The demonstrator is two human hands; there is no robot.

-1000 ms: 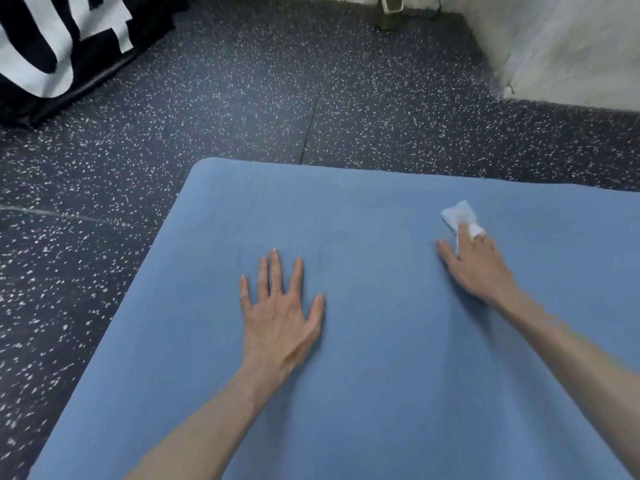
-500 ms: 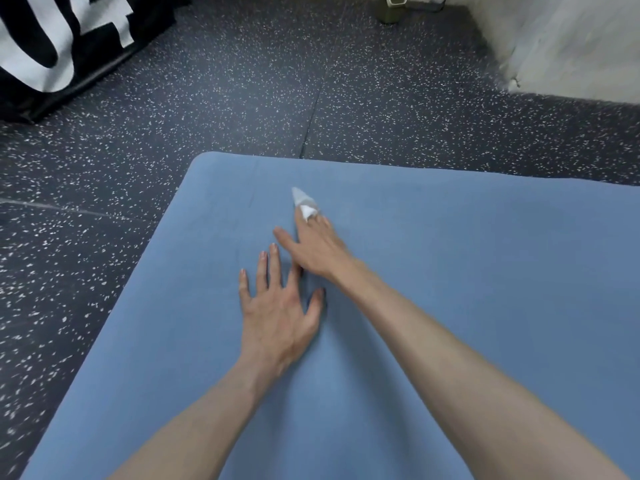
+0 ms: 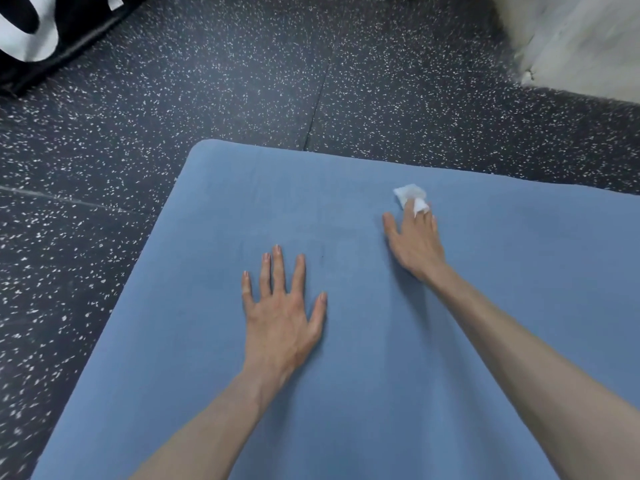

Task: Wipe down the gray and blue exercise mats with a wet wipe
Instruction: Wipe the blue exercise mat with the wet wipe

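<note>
Even, soft overhead light, faint shadows under the arms; edges smeared by wide-angle blur.

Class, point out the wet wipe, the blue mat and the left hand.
wet wipe [image 3: 408,192]: head view, its bunched white top.
blue mat [image 3: 363,393]: head view, bare surface between the forearms.
left hand [image 3: 282,320]: head view, its back.
</note>
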